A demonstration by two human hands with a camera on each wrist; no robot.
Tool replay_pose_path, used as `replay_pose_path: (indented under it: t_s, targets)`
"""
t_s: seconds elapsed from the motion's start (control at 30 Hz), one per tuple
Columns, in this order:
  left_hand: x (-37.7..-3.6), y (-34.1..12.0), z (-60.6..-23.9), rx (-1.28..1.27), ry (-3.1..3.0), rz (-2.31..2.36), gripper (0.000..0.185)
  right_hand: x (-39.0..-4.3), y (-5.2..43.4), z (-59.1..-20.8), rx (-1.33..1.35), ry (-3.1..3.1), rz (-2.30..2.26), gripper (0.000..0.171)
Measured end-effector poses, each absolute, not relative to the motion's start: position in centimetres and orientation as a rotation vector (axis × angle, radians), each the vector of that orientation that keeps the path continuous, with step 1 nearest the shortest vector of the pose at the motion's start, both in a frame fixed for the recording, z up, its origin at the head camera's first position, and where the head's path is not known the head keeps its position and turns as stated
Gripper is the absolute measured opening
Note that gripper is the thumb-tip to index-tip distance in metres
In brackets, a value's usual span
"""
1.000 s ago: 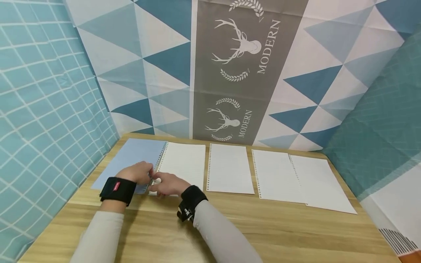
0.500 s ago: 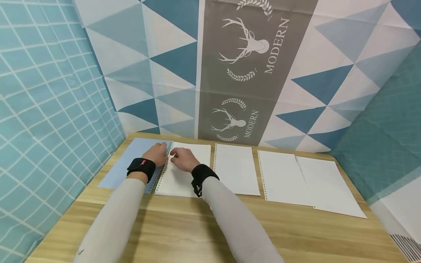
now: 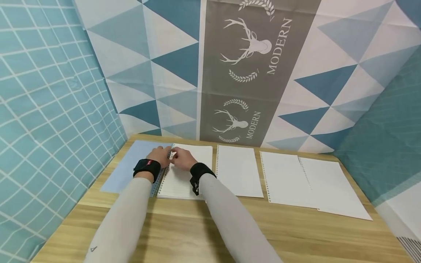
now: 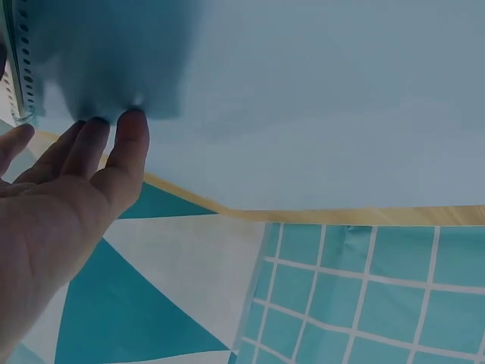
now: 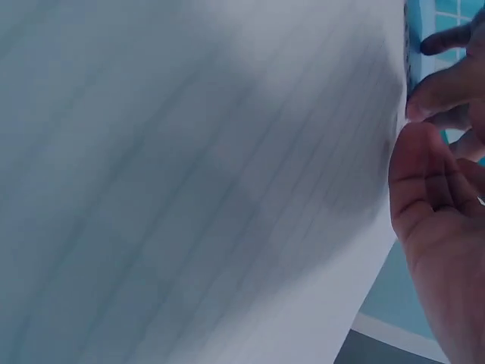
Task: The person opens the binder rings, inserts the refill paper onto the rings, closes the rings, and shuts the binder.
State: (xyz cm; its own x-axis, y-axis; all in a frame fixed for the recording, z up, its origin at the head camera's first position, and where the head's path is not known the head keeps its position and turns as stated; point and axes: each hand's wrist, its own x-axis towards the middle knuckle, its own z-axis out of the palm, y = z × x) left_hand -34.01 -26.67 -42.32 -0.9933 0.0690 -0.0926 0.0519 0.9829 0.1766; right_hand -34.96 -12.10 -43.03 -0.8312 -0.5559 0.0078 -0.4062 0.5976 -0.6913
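Observation:
A ring-bound notebook lies opened on the wooden table (image 3: 184, 230), its pale blue cover (image 3: 126, 166) on the left and its white lined pages (image 3: 177, 186) on the right. My left hand (image 3: 160, 155) rests near the far end of the ring binding (image 4: 27, 64); in the left wrist view its fingertips touch the blue cover, with the thumb beside the rings. Opposite it, my right hand (image 3: 183, 159) holds thumb and forefinger together at the same stretch of binding. The right wrist view shows that pinch at the pages' edge (image 5: 371, 163), the rings partly hidden by fingers.
To the right lie a punched white sheet stack (image 3: 240, 171), another white stack (image 3: 286, 179) and a further one (image 3: 335, 188) that touches it. A patterned cloth (image 3: 177, 73) stands behind the table, and a blue checked cloth (image 3: 49, 109) on the left.
Both hands have moved away from me along the binding, from its near end to its far end. Over the last half second they shift only slightly. The view has turned a little.

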Motion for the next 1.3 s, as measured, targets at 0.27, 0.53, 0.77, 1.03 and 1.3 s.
replay_pose_path:
  t_s: [0.27, 0.53, 0.77, 1.03, 1.3]
  targets:
    - [-34.1, -26.8, -42.4, 0.076, 2.983, 0.295, 0.062, -36.4, -12.5, -43.8, -0.829, 2.551, -0.856, 0.058]
    - [-33.9, -26.8, -41.6, 0.049, 2.947, 0.306, 0.061, -36.0, -13.6, -42.6, -0.741, 2.569, -0.696, 0.064]
    - [-33.9, -26.9, -41.5, 0.052, 2.931, 0.305, 0.061, -35.9, -13.8, -42.1, -0.748, 2.616, -0.592, 0.062]
    - [-33.8, -27.0, -40.9, 0.049, 2.927, 0.311, 0.059, -36.4, -14.1, -42.2, -0.717, 2.582, -0.655, 0.064]
    - [-34.0, -26.5, -40.7, 0.043, 2.914, 0.375, 0.057, -37.6, -14.1, -43.2, -0.686, 2.614, -0.642, 0.061]
